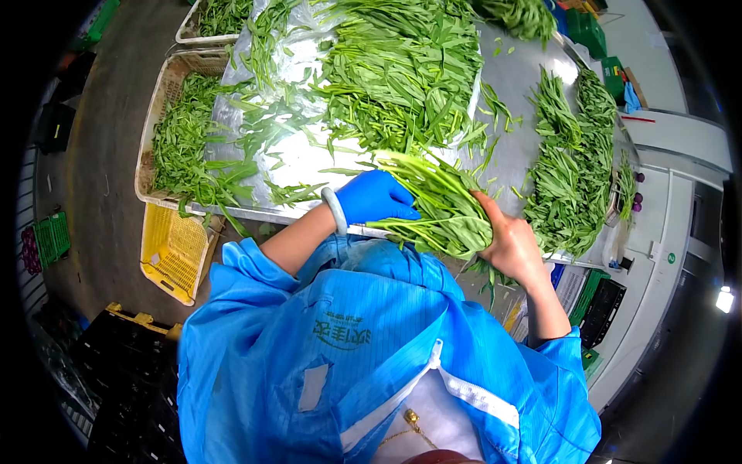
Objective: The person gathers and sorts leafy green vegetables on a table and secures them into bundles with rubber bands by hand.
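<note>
A bunch of long-leafed greens that look like water spinach (444,205) is held in front of my body at the table's near edge. My right hand (510,240), bare, wraps around the leafy end of the bunch. On the other side, my left hand (375,199), in a blue glove, has its fingers curled against the stems. Just beyond both hands lies a large heap of the same greens (402,73), spread over the metal table (506,158). Part of the fingers of each hand is hidden by the leaves.
Neatly laid bunches (568,170) line the table's right side. At the left stands a white crate (148,147) of loose greens, with a yellow basket (166,255) below it. Black crates (127,371) are on the floor at lower left; a green crate (585,32) sits at upper right.
</note>
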`<state>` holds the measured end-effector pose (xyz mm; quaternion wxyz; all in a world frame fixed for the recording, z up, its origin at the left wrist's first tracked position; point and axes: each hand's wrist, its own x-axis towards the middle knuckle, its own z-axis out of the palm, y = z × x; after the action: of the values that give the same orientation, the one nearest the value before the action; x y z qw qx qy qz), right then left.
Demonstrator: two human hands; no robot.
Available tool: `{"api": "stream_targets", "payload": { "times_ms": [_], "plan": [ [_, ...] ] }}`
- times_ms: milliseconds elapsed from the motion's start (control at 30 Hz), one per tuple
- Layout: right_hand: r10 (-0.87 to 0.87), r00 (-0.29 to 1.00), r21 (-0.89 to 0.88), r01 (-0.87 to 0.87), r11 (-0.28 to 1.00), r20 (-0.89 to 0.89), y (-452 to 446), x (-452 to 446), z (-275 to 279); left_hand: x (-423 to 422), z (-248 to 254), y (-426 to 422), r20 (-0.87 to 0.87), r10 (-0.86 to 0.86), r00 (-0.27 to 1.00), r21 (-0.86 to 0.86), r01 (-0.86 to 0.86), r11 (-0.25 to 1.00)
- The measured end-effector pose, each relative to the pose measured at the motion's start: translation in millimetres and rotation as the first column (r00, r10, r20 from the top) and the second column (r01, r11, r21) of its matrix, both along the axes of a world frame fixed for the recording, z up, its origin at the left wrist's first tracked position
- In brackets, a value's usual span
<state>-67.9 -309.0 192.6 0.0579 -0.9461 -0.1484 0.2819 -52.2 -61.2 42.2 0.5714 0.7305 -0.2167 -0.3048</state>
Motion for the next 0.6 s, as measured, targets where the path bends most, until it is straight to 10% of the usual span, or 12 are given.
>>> {"api": "stream_targets", "payload": {
  "times_ms": [100, 200, 300, 433, 567, 600],
  "plan": [
    [0.005, 0.999, 0.005, -0.005, 1.000, 0.039, -2.3, 1.3, -3.1, -1.0, -10.0, -7.3, 0.305, 0.065, 0.950, -0.061, -0.049, 0.997],
    [-0.018, 0.998, -0.023, 0.020, 1.000, 0.060, -8.8, 4.8, -8.8, -9.8, -5.6, -13.5, -0.197, 0.343, 0.919, -0.273, -0.387, 0.881],
    [-0.055, 0.998, -0.025, 0.056, 0.998, 0.034, -13.8, 7.2, -15.7, -8.5, 10.0, -2.1, -0.557, 0.188, 0.809, -0.429, -0.474, 0.769],
    [-0.108, 0.994, 0.017, 0.108, 0.994, -0.004, -20.8, 5.0, -20.2, 6.1, 7.5, 31.7, -0.653, 0.375, 0.658, -0.364, -0.707, 0.606],
    [-0.113, 0.992, 0.009, 0.113, 0.994, 0.046, -24.8, -1.1, -11.2, 16.8, -58.9, 95.7, -0.607, 0.572, 0.551, -0.352, -0.833, 0.428],
    [-0.100, 0.993, -0.006, 0.101, 0.995, 0.061, -26.3, -2.6, -10.2, 15.7, -59.7, 101.8, -0.280, 0.734, 0.619, -0.168, -0.784, 0.597]
  ]
}}
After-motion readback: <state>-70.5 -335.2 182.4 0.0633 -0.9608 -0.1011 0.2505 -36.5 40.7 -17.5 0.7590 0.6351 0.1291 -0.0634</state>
